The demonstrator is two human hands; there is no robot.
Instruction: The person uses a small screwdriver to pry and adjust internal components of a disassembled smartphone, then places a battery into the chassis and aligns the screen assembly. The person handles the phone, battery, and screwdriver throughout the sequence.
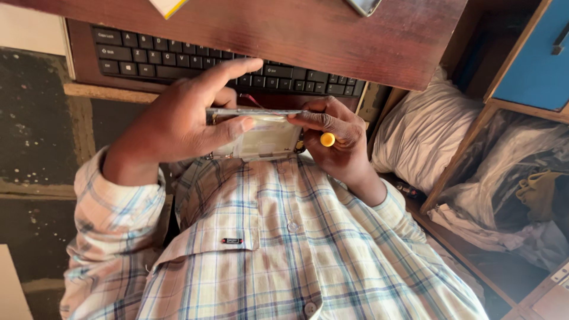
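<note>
Left hand (178,118) and right hand (338,139) pinch a flat, clear plastic rectangular case (258,135) by its edges above the lap; the right also grips a yellow-capped tool (327,139). Risk: edge-only hold lets the case slip or flex.

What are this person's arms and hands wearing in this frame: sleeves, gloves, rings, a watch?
Both hands, left hand and right hand, are bare: no gloves, rings or watch show. Both arms wear long sleeves of a pale checked shirt with blue and peach lines, reaching to the wrists, with a buttoned chest pocket.
</note>
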